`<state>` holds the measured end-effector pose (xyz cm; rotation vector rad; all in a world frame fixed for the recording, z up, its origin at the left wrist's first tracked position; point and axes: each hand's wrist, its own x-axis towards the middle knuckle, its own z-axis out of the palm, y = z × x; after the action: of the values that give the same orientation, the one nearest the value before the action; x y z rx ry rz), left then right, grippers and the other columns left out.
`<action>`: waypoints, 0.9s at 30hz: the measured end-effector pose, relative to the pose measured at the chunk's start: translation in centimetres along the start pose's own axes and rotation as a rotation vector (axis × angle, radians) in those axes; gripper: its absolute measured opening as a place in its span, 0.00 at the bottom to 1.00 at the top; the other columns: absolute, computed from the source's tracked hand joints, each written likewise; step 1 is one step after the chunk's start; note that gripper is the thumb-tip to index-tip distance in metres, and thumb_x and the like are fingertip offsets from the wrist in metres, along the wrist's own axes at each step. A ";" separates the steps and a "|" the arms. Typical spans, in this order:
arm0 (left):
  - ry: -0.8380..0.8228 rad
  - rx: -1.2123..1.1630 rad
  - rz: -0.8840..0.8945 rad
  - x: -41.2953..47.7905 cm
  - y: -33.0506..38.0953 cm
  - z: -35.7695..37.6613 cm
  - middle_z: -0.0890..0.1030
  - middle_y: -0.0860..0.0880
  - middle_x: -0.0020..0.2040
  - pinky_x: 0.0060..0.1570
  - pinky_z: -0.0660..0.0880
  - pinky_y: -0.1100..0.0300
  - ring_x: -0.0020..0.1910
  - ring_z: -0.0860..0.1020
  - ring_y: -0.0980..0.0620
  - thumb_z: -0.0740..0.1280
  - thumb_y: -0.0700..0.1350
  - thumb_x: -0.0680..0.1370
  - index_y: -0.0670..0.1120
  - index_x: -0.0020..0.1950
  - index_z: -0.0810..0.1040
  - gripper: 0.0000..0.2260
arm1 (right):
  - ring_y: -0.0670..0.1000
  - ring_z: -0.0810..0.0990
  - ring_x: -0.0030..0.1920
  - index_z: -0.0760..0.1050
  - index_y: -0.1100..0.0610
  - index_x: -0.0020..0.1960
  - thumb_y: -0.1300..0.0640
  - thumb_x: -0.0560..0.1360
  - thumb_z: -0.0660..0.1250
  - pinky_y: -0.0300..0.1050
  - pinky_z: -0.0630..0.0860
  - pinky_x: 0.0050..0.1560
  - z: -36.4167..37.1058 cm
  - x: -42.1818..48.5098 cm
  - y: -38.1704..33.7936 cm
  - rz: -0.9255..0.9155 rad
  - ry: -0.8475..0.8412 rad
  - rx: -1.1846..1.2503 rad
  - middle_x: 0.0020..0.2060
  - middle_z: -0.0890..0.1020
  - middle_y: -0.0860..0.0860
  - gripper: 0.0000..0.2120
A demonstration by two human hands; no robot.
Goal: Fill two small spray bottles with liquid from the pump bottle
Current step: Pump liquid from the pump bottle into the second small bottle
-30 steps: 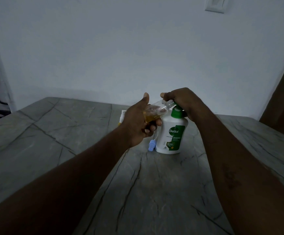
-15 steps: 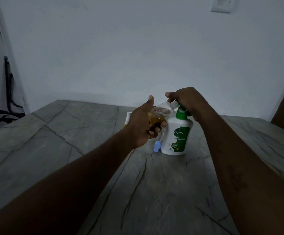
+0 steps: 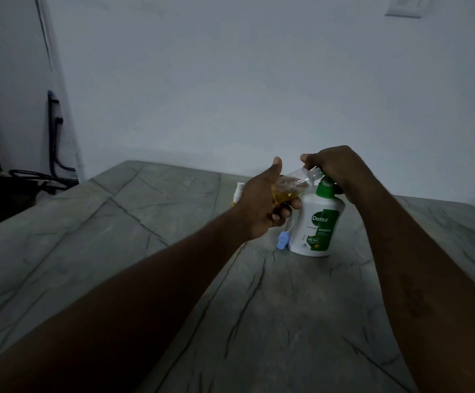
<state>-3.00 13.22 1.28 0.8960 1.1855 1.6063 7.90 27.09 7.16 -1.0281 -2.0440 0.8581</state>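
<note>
A white pump bottle [image 3: 317, 224] with a green label and green pump stands on the grey stone table [image 3: 145, 251]. My right hand [image 3: 334, 168] covers its pump head from above. My left hand [image 3: 262, 202] grips a small clear spray bottle [image 3: 296, 181], tilted with its open neck up against the pump nozzle; amber liquid sits in its lower part. A blue spray cap with a thin tube [image 3: 284, 240] lies on the table beside the pump bottle's base. A second small bottle [image 3: 237, 194] with a white top peeks out behind my left hand, mostly hidden.
A white wall rises just behind the table. Dark cables and a pipe [image 3: 52, 137] run down the wall at the far left, off the table. A wall switch plate [image 3: 403, 7] is at the top right.
The view has swung to the left and tipped up a little, so hands and bottles sit further right in frame. Both hands keep the same hold on the small bottle and the pump.
</note>
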 end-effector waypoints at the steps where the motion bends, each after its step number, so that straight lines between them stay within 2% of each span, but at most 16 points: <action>1: 0.007 0.001 -0.001 0.0 0.0 0.1 0.80 0.44 0.33 0.26 0.59 0.62 0.25 0.70 0.53 0.55 0.68 0.82 0.41 0.58 0.81 0.31 | 0.52 0.77 0.37 0.85 0.52 0.39 0.44 0.74 0.74 0.45 0.74 0.39 0.0 -0.1 -0.1 -0.010 0.001 -0.011 0.36 0.82 0.50 0.13; 4: 0.007 0.005 -0.012 -0.1 -0.1 0.2 0.80 0.44 0.34 0.25 0.60 0.62 0.25 0.70 0.53 0.55 0.68 0.81 0.42 0.56 0.81 0.31 | 0.53 0.79 0.40 0.86 0.54 0.42 0.44 0.77 0.71 0.50 0.78 0.45 -0.1 -0.4 -0.3 -0.081 0.029 -0.104 0.40 0.83 0.52 0.14; 7: -0.009 0.002 -0.012 0.1 0.0 0.0 0.80 0.44 0.34 0.26 0.60 0.62 0.25 0.70 0.53 0.55 0.68 0.81 0.41 0.60 0.81 0.33 | 0.54 0.81 0.41 0.87 0.57 0.45 0.45 0.78 0.69 0.55 0.79 0.53 -0.2 -0.7 -0.6 -0.136 0.071 -0.157 0.40 0.84 0.52 0.15; 11: -0.007 -0.025 -0.027 0.3 0.1 -0.1 0.80 0.43 0.35 0.25 0.62 0.63 0.26 0.70 0.53 0.56 0.68 0.81 0.40 0.62 0.81 0.34 | 0.52 0.81 0.36 0.86 0.55 0.42 0.45 0.75 0.71 0.52 0.80 0.49 -0.4 -0.6 -0.8 -0.160 0.136 -0.093 0.36 0.85 0.50 0.14; 15: -0.010 -0.014 -0.013 0.4 0.1 -0.2 0.79 0.44 0.34 0.27 0.60 0.62 0.26 0.70 0.53 0.55 0.68 0.81 0.41 0.59 0.81 0.32 | 0.52 0.80 0.38 0.86 0.55 0.43 0.46 0.77 0.71 0.50 0.79 0.49 -0.2 -0.4 -0.7 -0.133 0.082 -0.111 0.37 0.84 0.49 0.14; 18: 0.007 -0.005 -0.025 0.2 0.1 0.0 0.80 0.44 0.33 0.27 0.61 0.62 0.26 0.70 0.53 0.55 0.68 0.82 0.40 0.59 0.80 0.32 | 0.51 0.78 0.37 0.85 0.52 0.40 0.46 0.76 0.72 0.47 0.75 0.42 -0.1 -0.3 -0.4 -0.078 0.027 -0.097 0.36 0.81 0.48 0.12; 21: 0.011 -0.005 -0.022 0.1 0.1 0.0 0.80 0.44 0.33 0.27 0.62 0.62 0.26 0.70 0.53 0.55 0.67 0.82 0.38 0.63 0.80 0.34 | 0.51 0.77 0.36 0.85 0.51 0.39 0.45 0.75 0.73 0.46 0.73 0.41 -0.1 0.0 0.0 -0.062 0.023 -0.065 0.35 0.82 0.48 0.11; 23: 0.014 -0.014 -0.024 0.1 0.1 -0.1 0.79 0.44 0.34 0.24 0.64 0.64 0.26 0.70 0.53 0.56 0.67 0.81 0.38 0.63 0.79 0.34 | 0.51 0.78 0.37 0.85 0.52 0.40 0.45 0.75 0.73 0.46 0.75 0.42 -0.1 0.0 0.0 -0.073 0.023 -0.062 0.37 0.82 0.48 0.12; 27: -0.005 -0.017 -0.017 0.2 0.0 -0.1 0.79 0.43 0.34 0.24 0.64 0.64 0.26 0.70 0.53 0.56 0.68 0.81 0.40 0.59 0.82 0.33 | 0.49 0.78 0.36 0.85 0.53 0.41 0.44 0.76 0.72 0.42 0.72 0.36 -0.3 -0.4 -0.3 -0.093 0.027 -0.064 0.37 0.83 0.49 0.13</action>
<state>-3.20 13.38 1.28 0.8767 1.1713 1.5971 8.19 26.71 7.47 -0.9658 -2.0908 0.7316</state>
